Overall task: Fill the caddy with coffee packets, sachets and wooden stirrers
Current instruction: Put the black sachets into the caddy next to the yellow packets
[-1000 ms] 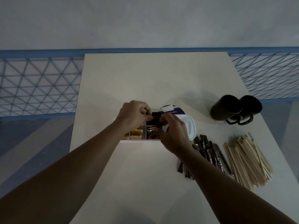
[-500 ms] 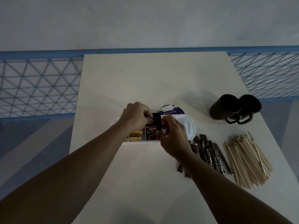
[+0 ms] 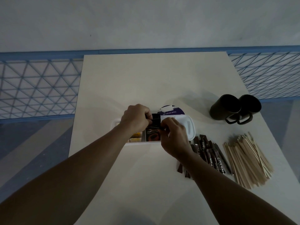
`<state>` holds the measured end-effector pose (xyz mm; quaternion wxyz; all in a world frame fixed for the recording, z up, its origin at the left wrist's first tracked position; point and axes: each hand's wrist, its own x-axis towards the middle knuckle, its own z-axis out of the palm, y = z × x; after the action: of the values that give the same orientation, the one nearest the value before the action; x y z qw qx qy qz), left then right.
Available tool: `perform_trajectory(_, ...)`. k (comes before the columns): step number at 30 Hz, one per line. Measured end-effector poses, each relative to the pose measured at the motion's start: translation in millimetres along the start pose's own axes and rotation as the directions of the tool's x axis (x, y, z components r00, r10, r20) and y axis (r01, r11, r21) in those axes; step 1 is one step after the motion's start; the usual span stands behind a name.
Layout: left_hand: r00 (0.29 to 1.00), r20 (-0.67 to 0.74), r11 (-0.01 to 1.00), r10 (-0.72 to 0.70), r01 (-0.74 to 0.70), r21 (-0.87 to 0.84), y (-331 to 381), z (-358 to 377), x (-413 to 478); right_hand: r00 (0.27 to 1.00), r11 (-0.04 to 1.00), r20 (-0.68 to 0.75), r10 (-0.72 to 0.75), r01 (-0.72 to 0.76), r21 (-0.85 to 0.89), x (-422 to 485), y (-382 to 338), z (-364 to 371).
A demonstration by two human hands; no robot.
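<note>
Between the curled fingers of the left hand [image 3: 135, 118] and right hand [image 3: 174, 137], a black coffee packet [image 3: 155, 118] is pinched over the white caddy [image 3: 190, 126], beside which brown sachets [image 3: 211, 153] and pale wooden stirrers [image 3: 246, 161] are laid.

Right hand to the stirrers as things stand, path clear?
Probably yes: the stirrers lie uncovered right of the right hand, only flat sachets between. It pinches a packet now, so that must go first.
</note>
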<state>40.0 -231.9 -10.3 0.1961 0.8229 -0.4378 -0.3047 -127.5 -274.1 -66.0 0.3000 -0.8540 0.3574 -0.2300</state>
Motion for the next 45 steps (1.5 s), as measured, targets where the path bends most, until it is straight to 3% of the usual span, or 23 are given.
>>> perform_trajectory(6,1.0,-0.003,0.999,-0.008,0.008,-0.031,0,-2,-2,0.997,0.997,-0.008,-0.08,0.079,-0.011,-1,1,-1)
perform_trajectory(15,0.999,0.042,0.998,-0.015,0.017,-0.066,2,-7,-5,0.995,0.996,0.074,-0.063,0.067,-0.05,-1,-2,-1)
perform_trajectory(25,0.999,-0.035,0.989,-0.017,0.011,-0.149,-3,-14,-18,0.998,0.999,0.048,-0.037,0.037,-0.018,-4,-6,-10)
perform_trajectory(36,0.965,-0.247,0.974,0.093,-0.139,-0.178,7,-26,-41,0.996,0.994,-0.03,0.089,-0.091,-0.064,-27,-16,-33)
perform_trajectory(45,0.977,-0.124,0.955,0.172,-0.197,-0.223,22,0,-64,0.959,0.967,-0.157,0.237,-0.248,-0.056,-69,-14,-55)
